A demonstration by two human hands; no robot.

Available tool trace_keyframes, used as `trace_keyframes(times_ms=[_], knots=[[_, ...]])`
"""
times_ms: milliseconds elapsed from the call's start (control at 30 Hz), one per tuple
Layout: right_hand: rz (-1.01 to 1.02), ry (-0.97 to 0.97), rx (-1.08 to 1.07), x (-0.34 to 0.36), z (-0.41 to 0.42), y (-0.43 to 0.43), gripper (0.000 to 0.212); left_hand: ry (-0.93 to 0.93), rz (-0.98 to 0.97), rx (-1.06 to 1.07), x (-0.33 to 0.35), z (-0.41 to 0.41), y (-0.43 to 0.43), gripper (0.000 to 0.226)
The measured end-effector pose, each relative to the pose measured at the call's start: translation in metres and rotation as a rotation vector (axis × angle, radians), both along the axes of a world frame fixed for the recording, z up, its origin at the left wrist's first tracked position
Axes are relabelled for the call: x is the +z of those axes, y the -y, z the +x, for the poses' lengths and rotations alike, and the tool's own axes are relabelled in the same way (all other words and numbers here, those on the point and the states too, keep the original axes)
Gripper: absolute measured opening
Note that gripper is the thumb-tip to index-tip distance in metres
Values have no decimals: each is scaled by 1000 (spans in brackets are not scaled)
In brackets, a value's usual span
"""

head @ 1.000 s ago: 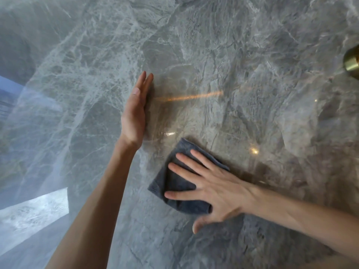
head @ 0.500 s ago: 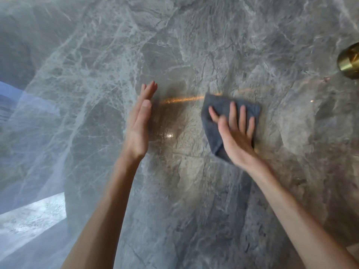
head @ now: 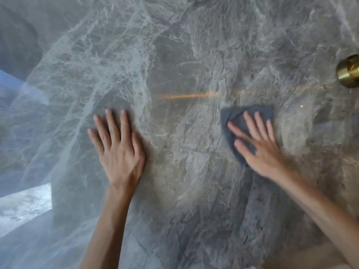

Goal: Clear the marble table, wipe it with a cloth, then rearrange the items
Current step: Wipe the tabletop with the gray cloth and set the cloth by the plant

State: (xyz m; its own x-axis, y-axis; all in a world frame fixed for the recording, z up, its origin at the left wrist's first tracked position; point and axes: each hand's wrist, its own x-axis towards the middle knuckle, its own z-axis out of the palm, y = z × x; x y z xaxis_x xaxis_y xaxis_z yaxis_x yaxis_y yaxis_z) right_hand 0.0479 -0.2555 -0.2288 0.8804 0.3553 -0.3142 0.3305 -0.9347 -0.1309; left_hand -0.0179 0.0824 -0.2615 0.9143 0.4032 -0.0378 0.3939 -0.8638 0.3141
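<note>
The grey marble table (head: 184,55) with pale veins fills the head view. A folded blue-grey cloth (head: 235,117) lies on it right of centre. My right hand (head: 258,144) presses flat on the cloth with spread straight fingers, covering its lower part; the hand is blurred. My left hand (head: 118,148) rests palm down on the bare marble left of centre, fingers straight and slightly spread, well apart from the cloth.
A round brass object (head: 348,71) stands at the right edge of the view, beyond the cloth. An orange streak of reflected light (head: 186,96) lies across the marble. Bright window reflections (head: 23,204) cover the left side.
My left hand has turned from standing on its edge to lying flat, palm down. My right hand has slid the cloth from near me out to the far right.
</note>
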Motion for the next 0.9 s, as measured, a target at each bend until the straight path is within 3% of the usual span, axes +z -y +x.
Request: trace_keyframes(times_ms=[100,167,233,333,400,467,533,567,667,767,833,900], knots=[[62,46,-211,-2,69,-47,53,-38,87,-14,-6,3,1,58],[72,93,-46,-11,77,-98,53,-20,110,-7,-10,6,0,57],[82,160,223,-21,33,-126,55,-8,140,-21,-14,0,-7,56],[81,102,458,-17,-64,-80,55,-7,129,-72,-16,-7,-16,55],[13,14,369,-3,-75,-23,52,-19,97,-98,-14,-8,-16,55],[-17,-17,50,2,-36,7,51,-27,63,-97,-10,-8,-13,56],[34,20,-213,-4,24,-16,52,-13,32,-85,-8,-10,-13,57],[44,38,-233,-8,46,-43,53,-3,25,-85,-7,-11,-14,58],[68,137,37,-21,27,-122,55,25,-7,-69,-7,-10,-18,58],[121,97,437,-25,-95,-95,55,41,-30,-84,-5,-10,-16,58],[56,16,451,-9,-134,-37,51,33,-40,-87,-3,-10,-14,58],[32,11,215,-1,-101,3,48,29,-64,-74,-1,-11,-12,59]])
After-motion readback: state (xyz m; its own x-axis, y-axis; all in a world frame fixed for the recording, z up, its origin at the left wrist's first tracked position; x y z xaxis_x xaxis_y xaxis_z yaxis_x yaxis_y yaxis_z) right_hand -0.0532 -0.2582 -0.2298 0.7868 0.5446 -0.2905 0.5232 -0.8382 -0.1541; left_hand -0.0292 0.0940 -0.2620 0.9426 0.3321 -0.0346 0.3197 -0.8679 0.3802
